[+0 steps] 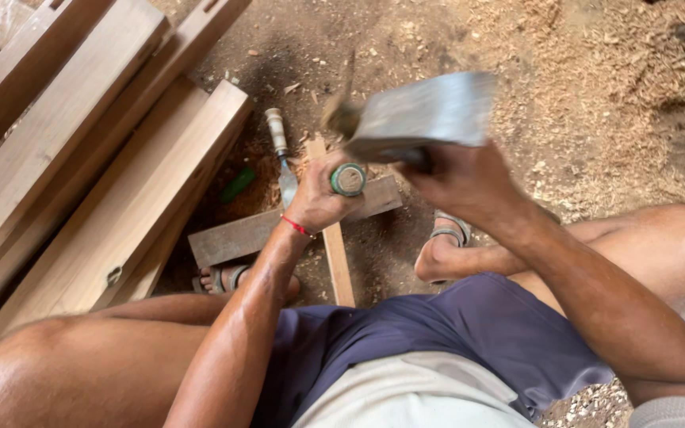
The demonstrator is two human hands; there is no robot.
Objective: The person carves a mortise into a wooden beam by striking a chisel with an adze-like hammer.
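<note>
My left hand (320, 198) grips a chisel upright; only its round green-ringed handle end (348, 179) shows above my fist. It stands over a narrow wooden strip (336, 257) that crosses a grey wooden board (239, 235) on the dirt floor. My right hand (460, 181) holds a flat grey wooden block (422, 115), blurred by motion, just above and right of the chisel's end. A red thread circles my left wrist.
A second chisel (281, 150) with a pale handle lies on the ground beyond the board. Long wooden planks (89, 166) are stacked at the left. My sandalled feet (445, 242) rest on the dirt. Sawdust and shavings (596, 87) cover the ground at the right.
</note>
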